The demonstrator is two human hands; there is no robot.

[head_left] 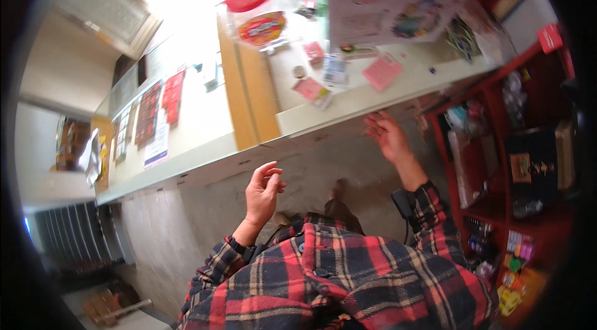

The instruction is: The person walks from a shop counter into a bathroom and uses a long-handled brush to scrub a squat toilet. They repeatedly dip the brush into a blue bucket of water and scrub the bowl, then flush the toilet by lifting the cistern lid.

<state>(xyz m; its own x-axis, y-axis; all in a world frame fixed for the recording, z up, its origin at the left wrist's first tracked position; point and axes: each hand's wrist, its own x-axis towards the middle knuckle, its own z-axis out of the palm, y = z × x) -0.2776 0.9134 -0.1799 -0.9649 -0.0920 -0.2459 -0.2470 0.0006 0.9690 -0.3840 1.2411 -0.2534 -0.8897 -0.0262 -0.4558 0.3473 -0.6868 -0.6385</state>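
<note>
My left hand hangs in the air before the counter's front edge, fingers loosely bent and apart, holding nothing. Farther right, my right hand is turned partly palm up just below the counter edge. Its fingers are spread and nothing is in them. Nearest to it on the glass-topped counter lies a pink card. Left of that card are a pink-and-green packet, a small pink box and a white-and-blue packet. Behind these stands a clear plastic jar with a red lid.
A large white carton with a green top stands at the back of the counter. Red flat packs lie to the left. Dark red shelves with mixed goods rise close on my right. Below is a grey concrete floor.
</note>
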